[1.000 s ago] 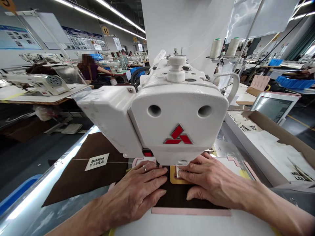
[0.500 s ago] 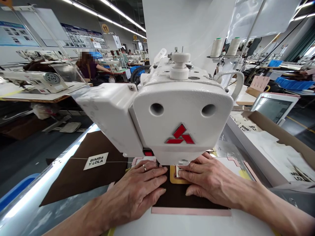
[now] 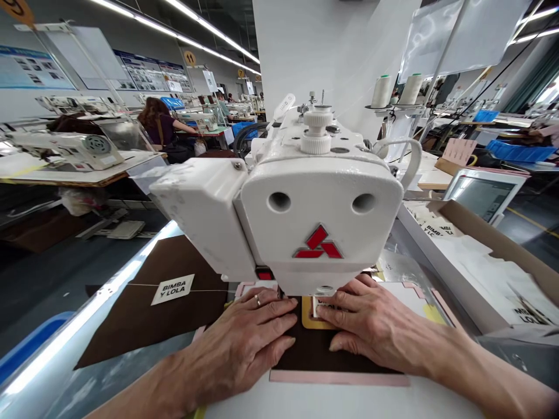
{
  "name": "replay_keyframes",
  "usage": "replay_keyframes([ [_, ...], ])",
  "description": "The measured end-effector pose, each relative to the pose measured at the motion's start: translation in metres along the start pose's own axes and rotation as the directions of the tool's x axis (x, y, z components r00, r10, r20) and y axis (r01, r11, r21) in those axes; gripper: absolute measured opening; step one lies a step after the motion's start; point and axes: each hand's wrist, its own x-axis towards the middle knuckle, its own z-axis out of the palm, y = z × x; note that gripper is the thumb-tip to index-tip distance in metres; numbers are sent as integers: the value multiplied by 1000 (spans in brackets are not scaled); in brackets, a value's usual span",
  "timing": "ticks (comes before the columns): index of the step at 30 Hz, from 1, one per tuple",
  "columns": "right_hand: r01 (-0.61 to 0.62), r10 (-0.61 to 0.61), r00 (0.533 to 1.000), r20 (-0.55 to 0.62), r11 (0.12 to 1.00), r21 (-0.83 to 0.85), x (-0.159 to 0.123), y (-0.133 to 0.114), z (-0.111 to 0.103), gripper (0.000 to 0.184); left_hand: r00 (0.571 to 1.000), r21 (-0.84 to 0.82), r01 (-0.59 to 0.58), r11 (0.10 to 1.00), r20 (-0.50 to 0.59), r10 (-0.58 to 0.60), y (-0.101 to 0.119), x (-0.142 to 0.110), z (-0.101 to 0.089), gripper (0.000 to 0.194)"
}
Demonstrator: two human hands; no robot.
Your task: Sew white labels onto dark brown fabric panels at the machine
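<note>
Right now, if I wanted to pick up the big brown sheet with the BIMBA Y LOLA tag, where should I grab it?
Probably pinch the brown sheet at its pointed near-left corner, coming from the left. That corner lies flat and sticks out, with no hand on it, while the far end sits by the sewing machine head and the person's left hand rests close by.
</note>
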Motion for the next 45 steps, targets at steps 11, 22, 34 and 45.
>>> replay_keyframes([
  [11, -16, 16, 1000, 24, 1000, 13, 1, 1, 1, 36, 1000, -7, 5, 1000, 0, -5, 0, 0, 2, 28],
  [22, -12, 12, 1000, 15, 1000, 4, 2, 0, 0, 32, 1000, 7, -1, 1000, -8, 1, 0, 1, 1, 29],
  [34, 0, 0, 1000, 1, 1000, -12, 2, 0, 1, 35, 1000, 5, -28, 1000, 6, 28, 1, 3, 0, 31],
  [45, -13, 12, 1000, 28, 1000, 8, -2, -3, 1, 33, 999, 2, -45, 999, 27, 45, 4, 1, 2, 30],
])
